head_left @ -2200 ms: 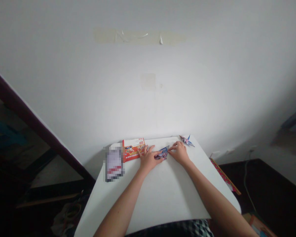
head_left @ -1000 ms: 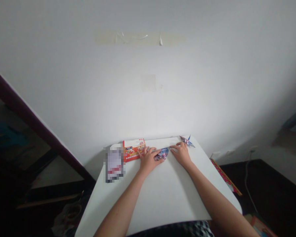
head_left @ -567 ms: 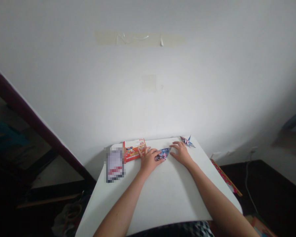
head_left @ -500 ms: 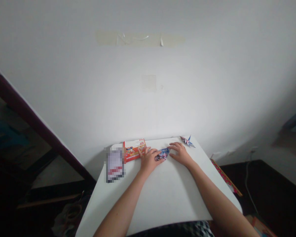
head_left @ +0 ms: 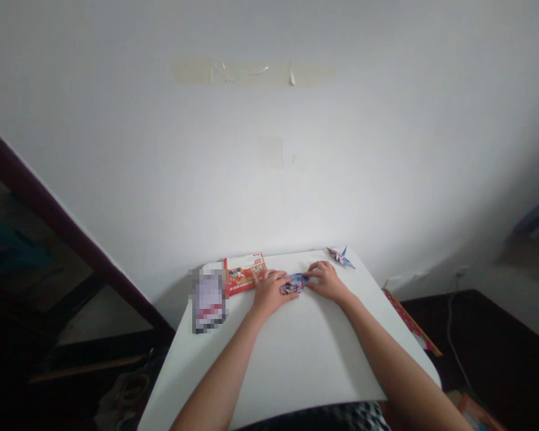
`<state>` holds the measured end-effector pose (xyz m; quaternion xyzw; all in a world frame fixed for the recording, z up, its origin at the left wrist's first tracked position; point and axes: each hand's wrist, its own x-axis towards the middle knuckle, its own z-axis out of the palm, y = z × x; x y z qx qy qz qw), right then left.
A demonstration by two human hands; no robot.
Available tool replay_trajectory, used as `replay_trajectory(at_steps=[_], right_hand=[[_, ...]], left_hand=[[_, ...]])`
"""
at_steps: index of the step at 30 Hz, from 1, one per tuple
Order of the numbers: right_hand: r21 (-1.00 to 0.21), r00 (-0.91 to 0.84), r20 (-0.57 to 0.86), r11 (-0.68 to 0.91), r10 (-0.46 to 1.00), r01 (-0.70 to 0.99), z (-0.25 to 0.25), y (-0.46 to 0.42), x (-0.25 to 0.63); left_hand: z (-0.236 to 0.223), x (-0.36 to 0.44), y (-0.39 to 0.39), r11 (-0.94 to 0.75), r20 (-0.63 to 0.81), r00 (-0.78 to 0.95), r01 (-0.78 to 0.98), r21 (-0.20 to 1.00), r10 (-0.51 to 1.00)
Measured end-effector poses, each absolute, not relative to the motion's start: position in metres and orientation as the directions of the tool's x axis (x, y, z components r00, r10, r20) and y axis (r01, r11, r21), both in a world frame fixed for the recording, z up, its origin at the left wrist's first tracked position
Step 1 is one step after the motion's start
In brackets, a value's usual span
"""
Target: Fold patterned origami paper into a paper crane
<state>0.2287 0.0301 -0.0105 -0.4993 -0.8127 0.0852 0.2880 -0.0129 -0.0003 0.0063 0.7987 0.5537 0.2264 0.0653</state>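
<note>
A small folded origami paper (head_left: 293, 285), printed in blue, pink and white, lies on the white table (head_left: 305, 353) between my hands. My left hand (head_left: 269, 291) holds its left part, with fingers along the upper side and the thumb at the lower edge. Its outer fingertips reach over the edge of a red and white printed packet (head_left: 242, 274). At the paper's right end, my right hand (head_left: 326, 280) pinches the corner between thumb and fingers. A folded paper crane (head_left: 341, 257) in similar colours sits beyond my right hand, near the table's back right corner.
A pixelated, phone-like rectangular object (head_left: 209, 301) lies at the table's left edge. The white wall (head_left: 269, 203) rises directly behind the table. On the right, a cable (head_left: 450, 329) runs down to the dark floor. A dark-framed panel (head_left: 72, 221) leans at the left.
My right thumb and fingers have closed on the right corner of the paper; they were spread apart beside it. My left hand stays on the paper, and the paper's outline looks slightly different.
</note>
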Motion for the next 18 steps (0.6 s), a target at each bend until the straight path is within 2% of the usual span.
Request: replay_trajectory(at_steps=[7, 18], right_hand=[[-0.461, -0.329, 0.354, 0.469, 0.876, 0.754, -0.0084, 0.0282, 0.2286], [-0.492, -0.315, 0.392, 0.486, 0.864, 0.722, -0.0132, 0.0334, 0.2294]], left_hand=[[0.0120, -0.0117, -0.0023, -0.414, 0.314, 0.312, 0.841, 0.348, 0.897], [0.0107, -0.0129, -0.0025, -0.440, 0.331, 0.336, 0.838, 0.322, 0.882]])
